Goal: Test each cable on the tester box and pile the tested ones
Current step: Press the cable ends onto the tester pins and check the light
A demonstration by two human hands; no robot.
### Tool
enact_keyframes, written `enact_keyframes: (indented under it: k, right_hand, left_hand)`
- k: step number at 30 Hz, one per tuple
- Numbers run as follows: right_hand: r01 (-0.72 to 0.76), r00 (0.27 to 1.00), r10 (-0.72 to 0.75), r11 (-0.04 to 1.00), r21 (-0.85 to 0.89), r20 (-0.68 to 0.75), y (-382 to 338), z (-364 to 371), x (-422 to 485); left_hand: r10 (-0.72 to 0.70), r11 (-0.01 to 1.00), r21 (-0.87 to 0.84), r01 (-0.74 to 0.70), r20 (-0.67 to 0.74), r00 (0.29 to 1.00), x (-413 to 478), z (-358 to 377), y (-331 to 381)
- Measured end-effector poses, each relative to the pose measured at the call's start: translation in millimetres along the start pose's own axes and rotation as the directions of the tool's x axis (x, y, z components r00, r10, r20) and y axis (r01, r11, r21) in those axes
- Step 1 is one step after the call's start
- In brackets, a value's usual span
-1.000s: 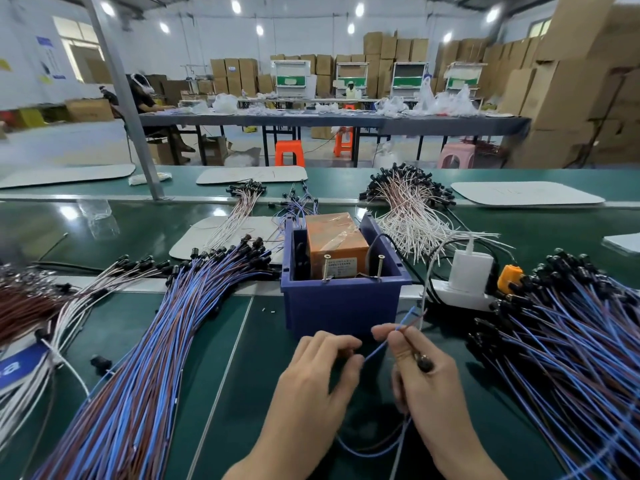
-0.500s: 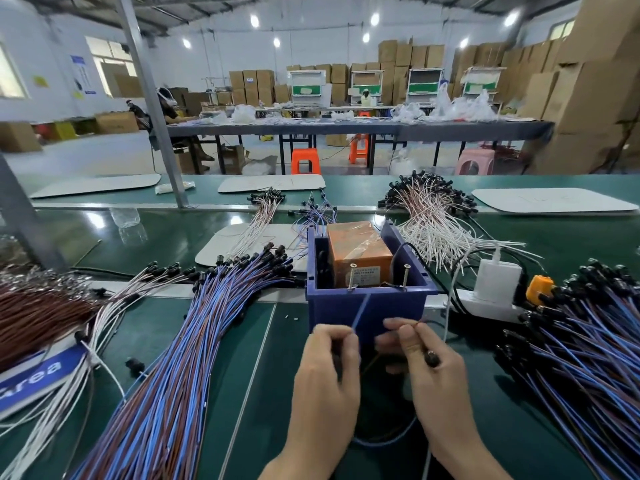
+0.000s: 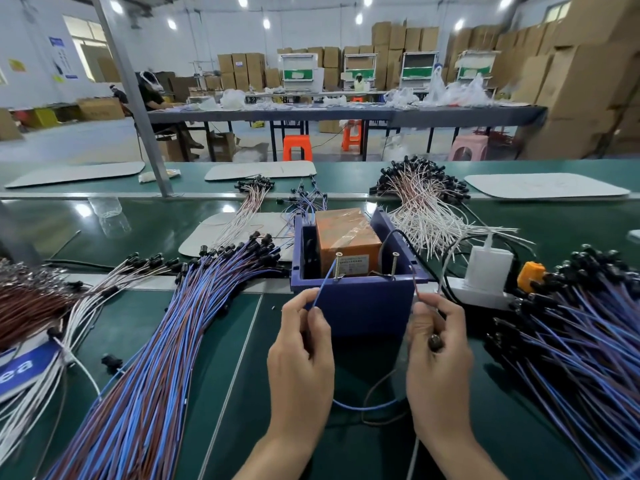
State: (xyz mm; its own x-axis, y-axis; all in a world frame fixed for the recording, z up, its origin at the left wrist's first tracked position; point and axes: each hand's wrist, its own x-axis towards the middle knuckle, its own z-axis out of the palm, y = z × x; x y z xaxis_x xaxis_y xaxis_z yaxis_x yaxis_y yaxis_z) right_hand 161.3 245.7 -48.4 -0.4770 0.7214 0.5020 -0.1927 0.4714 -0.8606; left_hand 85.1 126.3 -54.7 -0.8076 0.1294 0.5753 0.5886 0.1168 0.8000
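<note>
Looking down from the head camera, the left hand (image 3: 301,344) pinches the blue wire of one cable (image 3: 363,407) between thumb and forefinger. That wire's tip lies against the left screw (image 3: 337,266), which stands on the front rim of the blue tester box (image 3: 363,306). The right hand (image 3: 440,355) is curled round the same cable's black plug and pinches its brown wire. The brown end points up beside the box's right front corner, apart from the right screw (image 3: 393,265). The cable's slack hangs in a loop between the two wrists, above the green tabletop (image 3: 242,341).

An orange block (image 3: 346,237) sits inside the box. A large fan of blue and brown cables (image 3: 149,358) lies to the left, and another heap (image 3: 581,341) to the right. A white charger (image 3: 488,268) stands just right of the box.
</note>
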Motion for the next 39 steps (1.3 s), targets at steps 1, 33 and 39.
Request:
enact_keyframes:
  k: [1, 33, 39]
  right_hand:
    - [-0.007, 1.000, 0.007, 1.000, 0.001, 0.007, 1, 0, 0]
    - [-0.064, 0.997, 0.058, 0.990, 0.122, 0.055, 5, 5, 7]
    - [-0.227, 0.971, 0.197, 0.938, 0.262, 0.135, 1, -1, 4]
  left_hand:
    - [-0.002, 1.000, 0.004, 0.002, 0.007, 1.000, -1, 0, 0]
    - [-0.033, 0.999, -0.039, 0.036, 0.063, 0.997, 1, -1, -3]
    - [-0.032, 0.999, -0.024, 0.034, 0.066, 0.997, 1, -1, -6]
